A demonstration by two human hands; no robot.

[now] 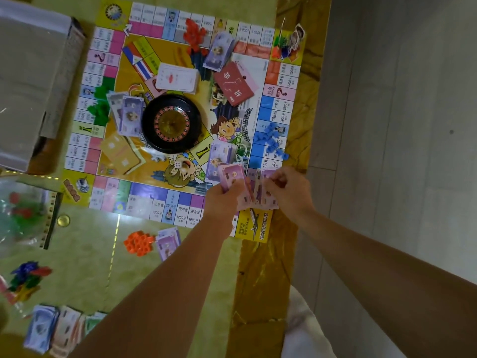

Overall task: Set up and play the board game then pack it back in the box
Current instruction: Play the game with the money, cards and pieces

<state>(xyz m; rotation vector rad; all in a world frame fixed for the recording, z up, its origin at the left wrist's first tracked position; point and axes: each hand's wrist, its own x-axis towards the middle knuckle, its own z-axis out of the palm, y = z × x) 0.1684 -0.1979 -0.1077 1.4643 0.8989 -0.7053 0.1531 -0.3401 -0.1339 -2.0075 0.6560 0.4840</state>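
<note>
Closely, left hand (224, 200), right hand (290, 190) around banknotes (233, 177)

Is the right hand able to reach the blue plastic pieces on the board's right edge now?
Probably yes: the blue pieces lie just beyond the right hand, with only flat board between. But that hand pinches banknotes, also held by the left hand, so it should release them first.
</note>
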